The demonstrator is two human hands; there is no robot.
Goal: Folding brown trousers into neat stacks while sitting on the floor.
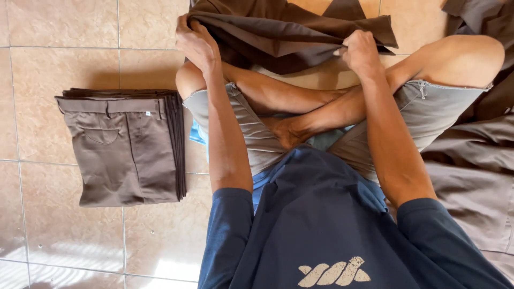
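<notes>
I sit cross-legged on a tiled floor. A dark brown garment (278, 32) is draped in front of my knees, bunched in folds. My left hand (197, 44) grips its left edge with fingers closed over the cloth. My right hand (361, 52) pinches the fabric's right side in a fist. Both arms reach forward over my crossed legs. A neat stack of folded brown trousers (126, 147) lies on the floor to my left, apart from both hands.
A heap of loose brown garments (476, 160) spreads along the right side, under and beside my right knee. Beige floor tiles (59, 48) surround the stack. A blue cloth (197, 134) shows under my left thigh.
</notes>
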